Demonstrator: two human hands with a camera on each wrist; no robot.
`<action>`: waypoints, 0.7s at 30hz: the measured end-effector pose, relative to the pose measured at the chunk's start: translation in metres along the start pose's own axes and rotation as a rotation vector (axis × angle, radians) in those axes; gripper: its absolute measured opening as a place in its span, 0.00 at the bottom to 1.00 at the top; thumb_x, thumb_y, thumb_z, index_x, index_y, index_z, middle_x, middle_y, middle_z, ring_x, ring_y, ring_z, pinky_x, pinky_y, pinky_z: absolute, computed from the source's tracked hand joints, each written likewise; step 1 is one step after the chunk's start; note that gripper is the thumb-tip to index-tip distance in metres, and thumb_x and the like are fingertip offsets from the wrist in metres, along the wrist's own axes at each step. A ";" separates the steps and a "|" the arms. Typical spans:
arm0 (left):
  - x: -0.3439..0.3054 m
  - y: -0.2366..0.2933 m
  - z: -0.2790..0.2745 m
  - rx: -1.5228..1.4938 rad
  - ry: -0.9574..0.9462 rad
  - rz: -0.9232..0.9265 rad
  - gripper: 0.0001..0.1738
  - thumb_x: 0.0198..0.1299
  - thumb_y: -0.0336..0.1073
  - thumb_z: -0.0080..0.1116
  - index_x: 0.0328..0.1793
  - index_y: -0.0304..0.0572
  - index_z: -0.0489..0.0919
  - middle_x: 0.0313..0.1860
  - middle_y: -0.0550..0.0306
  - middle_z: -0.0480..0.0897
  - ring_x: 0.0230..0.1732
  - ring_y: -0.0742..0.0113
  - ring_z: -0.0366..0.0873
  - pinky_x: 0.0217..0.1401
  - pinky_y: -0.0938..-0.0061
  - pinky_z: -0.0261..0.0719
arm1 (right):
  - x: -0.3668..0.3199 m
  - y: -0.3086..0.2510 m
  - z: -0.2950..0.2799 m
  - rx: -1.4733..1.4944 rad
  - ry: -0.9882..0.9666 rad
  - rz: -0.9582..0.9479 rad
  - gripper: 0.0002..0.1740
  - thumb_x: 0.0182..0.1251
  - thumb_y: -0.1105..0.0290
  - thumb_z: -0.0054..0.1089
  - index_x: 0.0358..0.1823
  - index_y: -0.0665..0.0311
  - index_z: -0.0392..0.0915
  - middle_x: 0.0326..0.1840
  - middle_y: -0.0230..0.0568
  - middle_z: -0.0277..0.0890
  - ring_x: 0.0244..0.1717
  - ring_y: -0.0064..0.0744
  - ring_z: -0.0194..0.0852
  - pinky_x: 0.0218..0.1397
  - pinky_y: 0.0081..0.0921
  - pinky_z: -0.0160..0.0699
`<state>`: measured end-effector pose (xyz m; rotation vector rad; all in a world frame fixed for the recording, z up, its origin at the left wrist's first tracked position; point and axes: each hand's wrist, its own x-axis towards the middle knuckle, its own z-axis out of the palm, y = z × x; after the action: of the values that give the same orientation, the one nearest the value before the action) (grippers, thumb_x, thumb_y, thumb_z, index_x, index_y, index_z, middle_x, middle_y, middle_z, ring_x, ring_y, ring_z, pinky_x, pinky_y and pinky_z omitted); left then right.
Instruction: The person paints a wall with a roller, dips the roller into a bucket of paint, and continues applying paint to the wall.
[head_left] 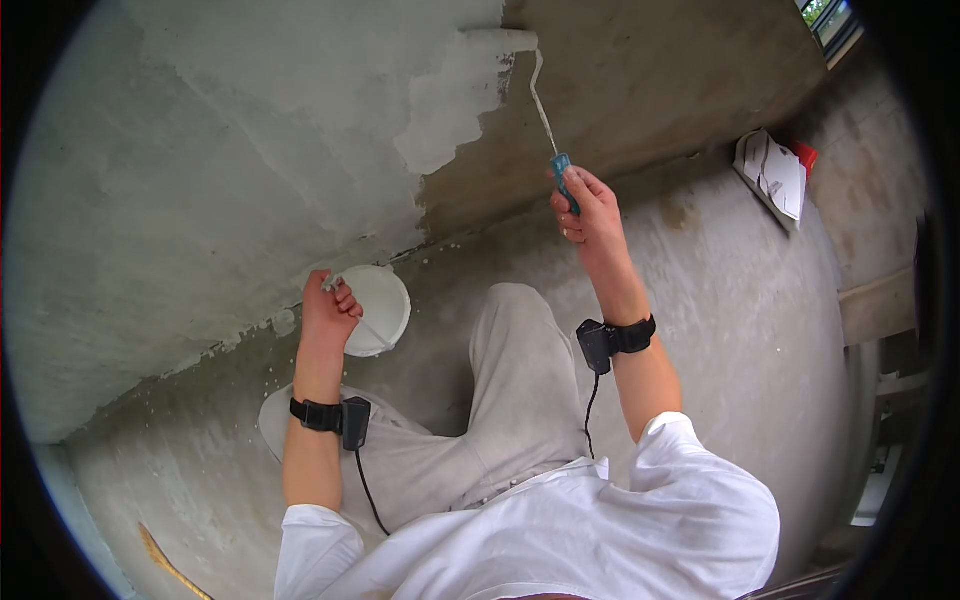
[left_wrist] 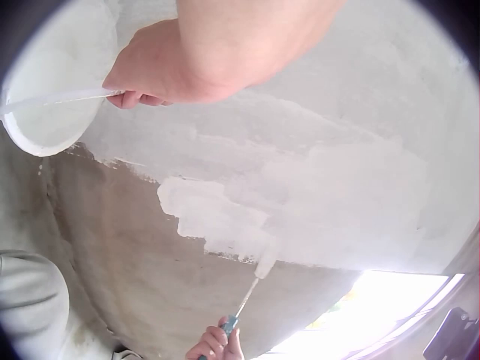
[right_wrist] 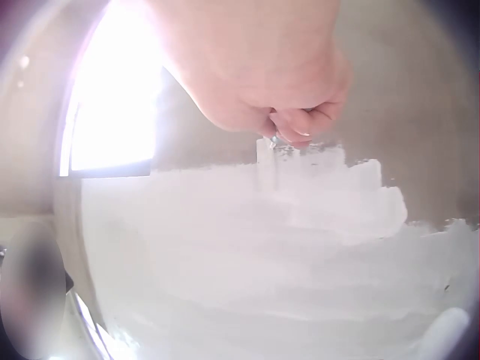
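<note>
The right hand grips the blue handle of a paint roller, whose white roller head lies against the wall at the edge of the white paint. Brown unpainted wall lies to its right. The left hand has its fingers curled round the bucket's handle; the white bucket is beside it, close to the foot of the wall. In the left wrist view the left hand holds that handle above the bucket's rim. The right wrist view shows the right hand, roller mostly hidden.
White splashes dot the grey floor along the wall base. The person's bent knee is between the hands. A white bag with something red lies at the far right; a window is above it.
</note>
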<state>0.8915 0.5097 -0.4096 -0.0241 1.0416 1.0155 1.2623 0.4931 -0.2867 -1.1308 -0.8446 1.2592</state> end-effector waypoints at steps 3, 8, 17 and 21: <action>0.001 0.000 -0.002 -0.007 -0.006 0.003 0.14 0.55 0.48 0.52 0.31 0.49 0.67 0.16 0.70 0.57 0.17 0.75 0.50 0.25 0.76 0.50 | -0.003 0.024 -0.011 -0.022 0.014 0.063 0.14 0.72 0.57 0.54 0.46 0.61 0.76 0.22 0.24 0.66 0.15 0.08 0.49 0.15 0.11 0.43; 0.000 0.000 -0.002 -0.013 -0.001 0.001 0.14 0.56 0.49 0.52 0.31 0.49 0.67 0.16 0.70 0.57 0.17 0.75 0.50 0.24 0.76 0.49 | -0.005 0.079 -0.037 -0.094 0.044 0.166 0.14 0.72 0.57 0.53 0.44 0.60 0.77 0.21 0.23 0.66 0.15 0.09 0.51 0.15 0.11 0.44; 0.000 -0.001 -0.001 0.011 -0.002 0.012 0.15 0.57 0.49 0.51 0.31 0.49 0.66 0.17 0.70 0.56 0.17 0.75 0.49 0.24 0.76 0.48 | -0.010 0.060 -0.027 -0.042 0.065 0.141 0.14 0.72 0.57 0.54 0.44 0.60 0.76 0.21 0.23 0.66 0.16 0.08 0.51 0.15 0.11 0.44; 0.002 0.000 -0.002 0.002 -0.010 0.010 0.15 0.57 0.49 0.51 0.32 0.49 0.66 0.16 0.70 0.56 0.17 0.75 0.50 0.24 0.76 0.48 | -0.001 0.013 -0.013 0.023 0.043 0.031 0.13 0.72 0.59 0.54 0.44 0.61 0.76 0.21 0.24 0.66 0.15 0.08 0.50 0.15 0.10 0.44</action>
<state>0.8903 0.5096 -0.4125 -0.0126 1.0346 1.0227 1.2710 0.4887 -0.3025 -1.1519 -0.7815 1.2628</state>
